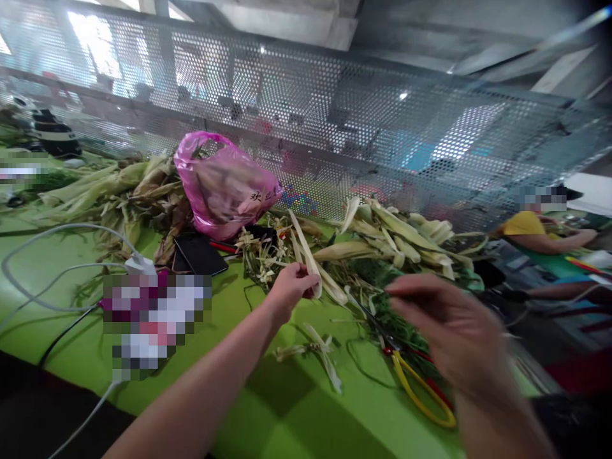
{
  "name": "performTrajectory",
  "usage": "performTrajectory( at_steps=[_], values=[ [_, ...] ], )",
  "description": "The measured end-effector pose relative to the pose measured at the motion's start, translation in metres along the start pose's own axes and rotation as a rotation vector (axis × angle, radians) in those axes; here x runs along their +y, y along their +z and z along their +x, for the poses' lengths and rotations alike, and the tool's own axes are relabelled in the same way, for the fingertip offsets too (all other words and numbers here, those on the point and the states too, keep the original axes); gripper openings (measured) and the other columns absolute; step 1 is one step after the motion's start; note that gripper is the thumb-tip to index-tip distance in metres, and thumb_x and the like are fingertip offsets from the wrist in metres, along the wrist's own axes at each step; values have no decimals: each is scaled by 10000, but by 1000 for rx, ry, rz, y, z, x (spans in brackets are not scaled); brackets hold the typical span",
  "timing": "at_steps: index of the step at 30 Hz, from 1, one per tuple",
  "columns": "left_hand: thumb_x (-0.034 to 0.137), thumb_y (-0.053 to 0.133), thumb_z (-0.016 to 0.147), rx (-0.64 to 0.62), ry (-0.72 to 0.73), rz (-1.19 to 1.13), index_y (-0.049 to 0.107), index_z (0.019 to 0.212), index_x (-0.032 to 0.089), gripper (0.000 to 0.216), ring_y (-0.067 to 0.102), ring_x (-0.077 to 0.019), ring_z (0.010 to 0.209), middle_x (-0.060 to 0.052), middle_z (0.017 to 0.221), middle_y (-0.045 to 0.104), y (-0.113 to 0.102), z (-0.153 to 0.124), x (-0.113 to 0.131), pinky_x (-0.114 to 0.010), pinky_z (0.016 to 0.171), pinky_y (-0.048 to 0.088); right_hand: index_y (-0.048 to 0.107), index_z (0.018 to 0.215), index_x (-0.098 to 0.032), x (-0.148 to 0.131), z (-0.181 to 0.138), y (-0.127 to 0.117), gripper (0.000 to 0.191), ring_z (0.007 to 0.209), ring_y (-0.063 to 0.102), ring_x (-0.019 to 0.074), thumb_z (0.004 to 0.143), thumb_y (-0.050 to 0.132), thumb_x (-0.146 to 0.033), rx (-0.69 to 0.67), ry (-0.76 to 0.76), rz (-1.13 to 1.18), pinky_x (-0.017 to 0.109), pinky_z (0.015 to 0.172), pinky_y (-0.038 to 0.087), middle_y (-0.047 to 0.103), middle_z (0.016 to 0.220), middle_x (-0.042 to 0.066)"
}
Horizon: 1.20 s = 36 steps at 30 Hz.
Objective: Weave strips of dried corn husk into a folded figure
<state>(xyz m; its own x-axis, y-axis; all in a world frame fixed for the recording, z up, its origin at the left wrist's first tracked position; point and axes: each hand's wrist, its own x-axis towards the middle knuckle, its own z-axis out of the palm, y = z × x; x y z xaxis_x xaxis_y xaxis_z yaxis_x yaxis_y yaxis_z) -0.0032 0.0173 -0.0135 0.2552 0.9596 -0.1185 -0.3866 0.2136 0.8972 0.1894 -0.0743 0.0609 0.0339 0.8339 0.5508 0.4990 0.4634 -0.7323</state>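
My left hand pinches the lower end of a long pale corn husk strip, which stands tilted up above the green table. My right hand hovers to the right, blurred by motion, fingers curled together, and I cannot make out anything in it. Under it lie yellow-handled scissors on the table. Loose husk scraps lie between my arms.
A pink plastic bag and a dark phone sit at the back, with husk piles to the left and right. White cables trail at left. A perforated metal screen bounds the table. Another person sits at far right.
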Motion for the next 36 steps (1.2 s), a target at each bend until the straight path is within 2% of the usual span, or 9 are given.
performTrajectory(
  at_steps=[2,4,6,10,13,15,24,29,36],
  values=[
    [147,696,693,-19,-5,-20,544,748,132,163,514,-80,502,16,612,577,1,-2,0,-225,531,428,691,892,-277,3,4,31,80,874,605,235,817,679,-251,-183,-39,-67,377,785,497,639,911,48],
    [123,701,678,-43,-5,-26,537,741,135,176,512,-74,506,24,607,568,3,-3,0,-214,534,417,694,899,-266,9,4,50,88,843,603,230,833,644,-236,-271,-76,-110,367,750,499,628,895,55],
    [105,691,685,-69,-4,-19,530,733,136,171,503,-63,500,30,601,563,5,-5,-1,-202,538,409,696,923,-260,17,1,58,113,832,600,222,835,637,-222,-306,-88,-144,357,744,497,617,897,56],
    [84,670,716,-97,-31,-15,530,746,135,152,514,-61,507,25,627,582,10,-7,-2,-212,567,436,694,896,-259,28,-7,57,82,854,603,223,824,666,-234,-278,-101,-177,353,774,483,621,884,48],
    [103,663,746,-122,-36,0,536,759,132,131,522,-65,509,22,630,583,11,-9,-4,-221,574,449,681,841,-249,33,-10,56,23,832,603,218,836,660,-256,-246,-73,-157,351,767,479,622,864,45],
    [134,684,748,-150,-41,-6,544,778,132,143,536,-69,522,19,639,587,11,-11,-5,-230,590,461,668,814,-241,36,-11,57,51,821,598,216,843,654,-279,-229,-33,-136,347,756,475,623,858,47],
    [173,741,709,-204,-49,-9,592,839,113,206,594,-93,614,-27,740,637,11,-16,-3,-269,671,499,637,783,-194,48,-17,61,258,677,560,173,736,751,-421,-150,331,96,296,639,461,635,726,16],
    [159,725,720,-241,-30,33,603,821,113,165,591,-94,620,-27,735,636,11,-16,-2,-257,660,487,599,773,-202,50,-18,63,301,647,544,153,672,801,-402,-93,361,185,272,596,453,599,703,-5],
    [-24,669,633,-223,-47,25,608,782,104,206,590,-92,640,-18,727,643,12,-15,0,-247,673,477,630,806,-209,48,-19,60,229,658,557,165,721,768,-371,-123,319,151,290,616,467,611,712,3]
  ],
)
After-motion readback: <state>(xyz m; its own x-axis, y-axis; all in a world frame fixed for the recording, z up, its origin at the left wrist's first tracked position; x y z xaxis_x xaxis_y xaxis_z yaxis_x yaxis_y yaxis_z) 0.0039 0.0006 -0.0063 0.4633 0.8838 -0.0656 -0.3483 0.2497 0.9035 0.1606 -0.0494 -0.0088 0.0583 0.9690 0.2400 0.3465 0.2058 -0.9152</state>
